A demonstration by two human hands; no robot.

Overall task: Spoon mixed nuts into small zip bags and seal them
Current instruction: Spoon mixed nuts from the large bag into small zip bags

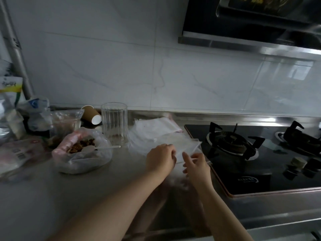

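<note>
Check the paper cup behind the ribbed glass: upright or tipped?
Tipped. The paper cup lies on its side on the counter, white base facing the camera, just left of the glass.

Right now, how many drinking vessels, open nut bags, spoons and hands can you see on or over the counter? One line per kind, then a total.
Drinking vessels: 2, a ribbed clear glass standing upright and a paper cup lying on its side.
Open bags of mixed nuts: 1.
White plastic spoons: 1, resting in the nut bag.
Hands: 2, left hand and right hand, both on one zip bag.
Total: 6.
</note>
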